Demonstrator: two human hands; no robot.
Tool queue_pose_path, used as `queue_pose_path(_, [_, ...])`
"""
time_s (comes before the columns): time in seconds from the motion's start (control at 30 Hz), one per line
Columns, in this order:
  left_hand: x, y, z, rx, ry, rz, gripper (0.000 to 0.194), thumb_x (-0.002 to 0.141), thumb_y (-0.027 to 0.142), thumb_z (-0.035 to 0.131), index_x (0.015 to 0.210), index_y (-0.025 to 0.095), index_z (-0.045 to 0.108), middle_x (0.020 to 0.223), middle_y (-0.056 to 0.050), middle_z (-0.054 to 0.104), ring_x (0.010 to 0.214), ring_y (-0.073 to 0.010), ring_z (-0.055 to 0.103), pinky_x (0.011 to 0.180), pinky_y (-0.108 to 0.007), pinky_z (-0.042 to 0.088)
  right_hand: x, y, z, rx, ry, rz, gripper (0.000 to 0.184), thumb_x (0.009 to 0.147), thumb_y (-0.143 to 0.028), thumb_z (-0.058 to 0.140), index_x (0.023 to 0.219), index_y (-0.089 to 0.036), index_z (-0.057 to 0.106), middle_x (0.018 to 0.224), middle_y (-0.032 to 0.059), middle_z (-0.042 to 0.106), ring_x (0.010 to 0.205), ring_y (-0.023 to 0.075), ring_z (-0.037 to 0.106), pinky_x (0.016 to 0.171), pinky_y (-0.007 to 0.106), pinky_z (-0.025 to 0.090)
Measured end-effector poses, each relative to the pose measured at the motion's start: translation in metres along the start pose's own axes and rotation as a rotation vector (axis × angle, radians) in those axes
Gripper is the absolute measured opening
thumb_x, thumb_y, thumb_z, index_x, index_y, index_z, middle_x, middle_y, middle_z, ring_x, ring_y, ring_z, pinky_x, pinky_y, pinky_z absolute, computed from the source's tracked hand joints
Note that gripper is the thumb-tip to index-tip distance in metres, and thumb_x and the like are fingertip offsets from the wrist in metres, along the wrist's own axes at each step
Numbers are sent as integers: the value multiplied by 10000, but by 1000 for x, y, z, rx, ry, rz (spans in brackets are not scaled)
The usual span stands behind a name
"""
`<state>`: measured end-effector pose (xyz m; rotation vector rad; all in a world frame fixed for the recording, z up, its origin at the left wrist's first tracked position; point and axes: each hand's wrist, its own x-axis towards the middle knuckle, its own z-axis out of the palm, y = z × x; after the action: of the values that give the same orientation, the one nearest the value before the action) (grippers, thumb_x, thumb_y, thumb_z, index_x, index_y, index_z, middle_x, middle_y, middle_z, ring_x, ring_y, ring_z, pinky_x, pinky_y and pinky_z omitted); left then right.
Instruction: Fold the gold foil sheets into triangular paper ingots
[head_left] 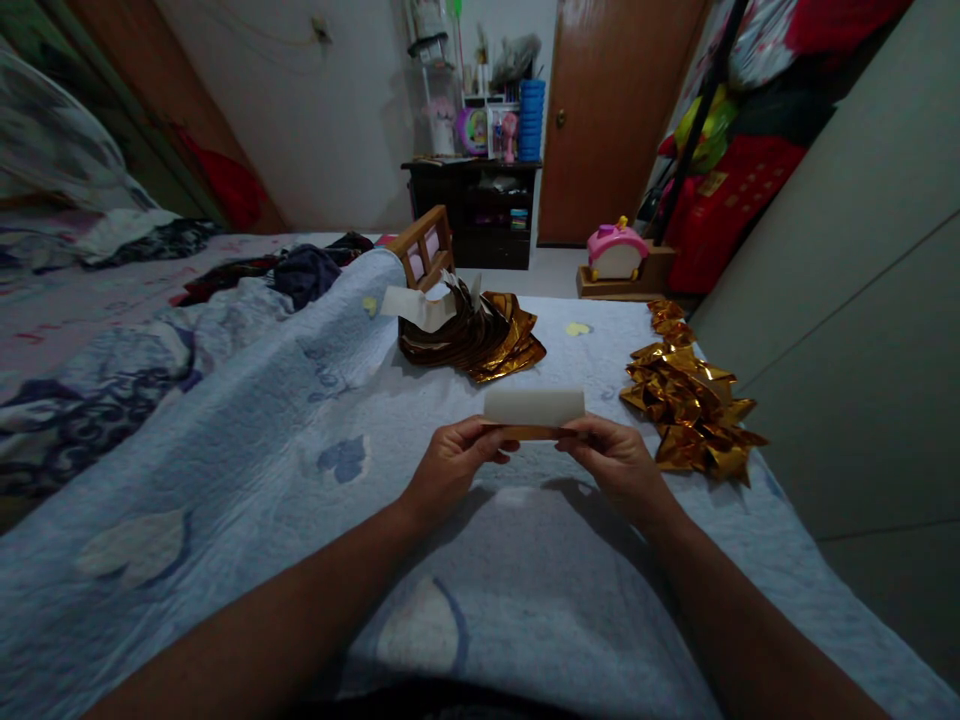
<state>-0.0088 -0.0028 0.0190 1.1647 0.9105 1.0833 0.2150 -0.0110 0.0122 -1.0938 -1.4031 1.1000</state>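
Between my two hands, above the bed, is a sheet of gold foil paper (534, 407), its pale back curled upward and a gold strip showing along the near edge. My left hand (461, 455) pinches its left end between thumb and fingers. The right end is pinched the same way by my right hand (609, 455). Beyond my hands lies a fanned stack of gold foil sheets (472, 335), with some pale backs sticking up. Folded gold foil pieces (690, 400) are heaped to the right of my right hand.
A light blue quilt (345, 530) with heart patterns covers the bed. Clothes (307, 272) lie on the left. Past the foot stand a dark cabinet (472, 215) and a pink toy (616, 250). A pale panel (847, 330) borders the right side.
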Motion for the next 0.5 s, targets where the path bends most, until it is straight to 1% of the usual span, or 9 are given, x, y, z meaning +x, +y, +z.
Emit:
queue_pose_path(0.1, [2,-3,-1,38,16,8,289,811,413,773,957,166,803,916,-93,770,836,-212,686,775,-317,523,0,2,2,98,-11,50,135,748,-322,778,848,-237,747,797,11,711,744,180,637,701,336,525])
queue_pose_path(0.17, [3,-6,-2,63,38,21,256,813,384,768,943,167,808,904,-87,774,822,-201,670,791,-314,510,-1,1,3,160,-43,111,192,730,-330,802,888,-242,738,806,6,723,730,175,650,696,345,541])
queue_pose_path(0.27, [3,-6,-3,91,73,36,211,802,352,772,908,174,809,867,-74,770,788,-190,650,777,-307,495,-2,0,5,236,-64,174,239,717,-362,828,898,-247,724,845,12,738,767,187,675,717,367,561])
queue_pose_path(0.4, [3,-4,-2,68,89,32,163,760,313,799,839,170,800,818,-63,756,750,-177,636,743,-291,488,-2,-2,8,313,-10,165,240,740,-428,817,829,-228,720,823,36,745,763,194,671,729,378,564])
queue_pose_path(0.5, [3,-4,0,28,104,28,130,724,271,818,799,170,785,764,-39,736,713,-152,624,716,-265,481,-2,-2,10,333,36,159,264,708,-438,839,789,-216,722,818,34,748,706,173,652,709,358,568])
